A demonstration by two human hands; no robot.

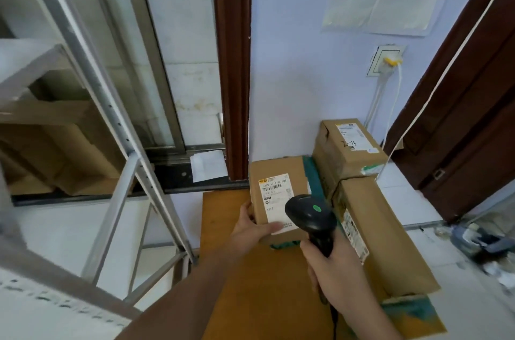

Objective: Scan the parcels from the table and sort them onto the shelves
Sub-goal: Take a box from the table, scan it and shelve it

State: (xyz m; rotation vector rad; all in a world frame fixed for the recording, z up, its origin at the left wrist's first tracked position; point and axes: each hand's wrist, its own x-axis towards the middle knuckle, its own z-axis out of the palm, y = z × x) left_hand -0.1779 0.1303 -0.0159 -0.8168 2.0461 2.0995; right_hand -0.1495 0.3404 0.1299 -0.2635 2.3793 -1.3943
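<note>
Left hand [252, 231] round parcel [278, 200], under scanner [312, 217]

Two bare forearms enter from the near edge, one from the near left and one from the near right, with no sleeve showing on either up to the frame's border. The left hand [252, 231] and the right hand [334, 270] are uncovered: no glove, ring, watch or wristband shows on them. The nails visible on the left hand's fingers are short and unpainted. Nothing of the person's clothing or the rest of the body comes into view.
</note>
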